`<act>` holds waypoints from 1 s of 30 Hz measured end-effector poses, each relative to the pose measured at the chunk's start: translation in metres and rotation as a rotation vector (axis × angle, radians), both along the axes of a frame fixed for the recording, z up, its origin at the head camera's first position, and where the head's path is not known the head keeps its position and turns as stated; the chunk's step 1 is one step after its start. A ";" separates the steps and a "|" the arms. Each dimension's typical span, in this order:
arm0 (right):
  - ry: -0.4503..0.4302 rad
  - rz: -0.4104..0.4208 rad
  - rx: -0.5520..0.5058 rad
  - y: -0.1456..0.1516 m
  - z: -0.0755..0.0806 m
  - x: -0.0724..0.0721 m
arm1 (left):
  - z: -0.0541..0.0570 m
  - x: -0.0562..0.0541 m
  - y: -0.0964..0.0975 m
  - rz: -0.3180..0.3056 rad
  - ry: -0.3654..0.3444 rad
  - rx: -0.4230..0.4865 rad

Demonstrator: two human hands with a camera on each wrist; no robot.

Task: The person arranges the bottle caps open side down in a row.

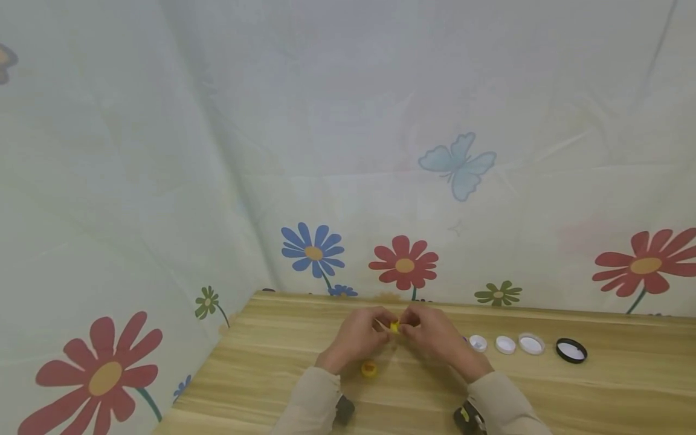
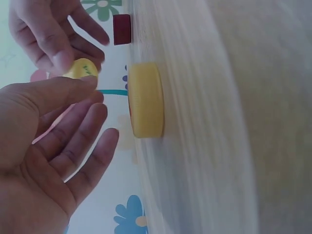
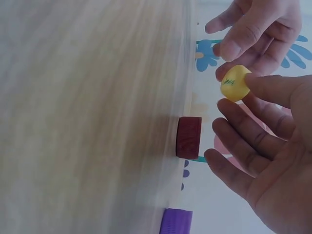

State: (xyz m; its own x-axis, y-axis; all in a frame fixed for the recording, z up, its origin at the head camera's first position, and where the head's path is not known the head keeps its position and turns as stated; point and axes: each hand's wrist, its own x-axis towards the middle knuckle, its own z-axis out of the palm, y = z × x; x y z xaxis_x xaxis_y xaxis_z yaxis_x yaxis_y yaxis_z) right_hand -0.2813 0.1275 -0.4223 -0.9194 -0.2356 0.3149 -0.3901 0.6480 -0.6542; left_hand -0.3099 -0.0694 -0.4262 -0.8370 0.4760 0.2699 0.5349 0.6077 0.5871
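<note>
Between my two hands, above the table, is a small rounded yellow cap with green print on its face. My left hand pinches it from the left with thumb and forefinger; the other fingers are spread. From the right, my right hand pinches the same cap, its remaining fingers loosely bent. A larger ribbed yellow bottle cap sits on the table below the left hand. Near the right hand stand a dark red ribbed cap and a purple cap.
On the wooden table, to the right, is a row of white round lids and a black-rimmed lid. A flower-printed cloth hangs behind the table's far edge.
</note>
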 end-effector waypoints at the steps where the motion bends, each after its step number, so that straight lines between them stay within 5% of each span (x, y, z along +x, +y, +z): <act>1: -0.002 0.004 -0.003 0.000 0.000 0.000 | 0.000 0.000 0.000 0.003 0.009 0.002; 19: 0.047 0.087 -0.036 0.006 0.004 0.009 | 0.006 0.005 -0.004 -0.026 0.063 0.015; 30: -0.001 0.148 -0.142 0.003 0.004 0.014 | 0.014 0.015 -0.017 -0.049 0.024 0.069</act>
